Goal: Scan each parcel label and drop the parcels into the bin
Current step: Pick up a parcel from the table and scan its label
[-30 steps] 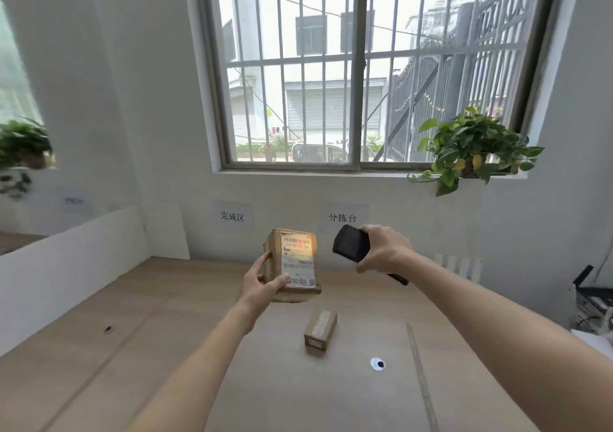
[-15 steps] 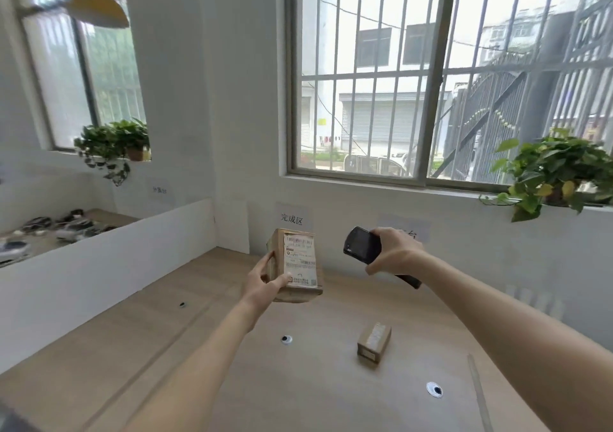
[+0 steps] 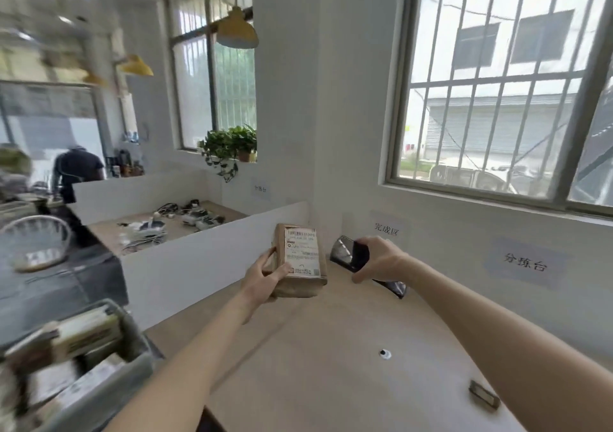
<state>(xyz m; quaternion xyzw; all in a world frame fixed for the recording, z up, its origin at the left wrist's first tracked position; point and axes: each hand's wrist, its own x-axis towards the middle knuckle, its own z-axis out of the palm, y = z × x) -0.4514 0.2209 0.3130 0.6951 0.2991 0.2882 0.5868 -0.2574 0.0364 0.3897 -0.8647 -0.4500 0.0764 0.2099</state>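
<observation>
A brown cardboard parcel (image 3: 300,259) with a white printed label facing me is held up above the wooden table (image 3: 325,348). My left hand (image 3: 263,280) grips it from the left side and underneath. My right hand (image 3: 381,259) holds a black handheld scanner (image 3: 350,253) just to the parcel's right, its head turned toward the parcel. A grey bin (image 3: 109,362) with several labelled parcels inside stands at the lower left, blurred. A second small parcel (image 3: 484,398) lies on the table at the lower right, partly hidden by my right forearm.
A white partition (image 3: 199,262) separates this table from a neighbouring one covered in cables and devices. A person in dark clothes (image 3: 78,173) stands far left. Paper signs hang on the wall under the barred window (image 3: 504,100). A potted plant (image 3: 229,146) sits on the far sill.
The view has swung left, bringing the bin into sight at the lower left. Both hands keep the parcel and scanner; the scanner's light is no longer on the label.
</observation>
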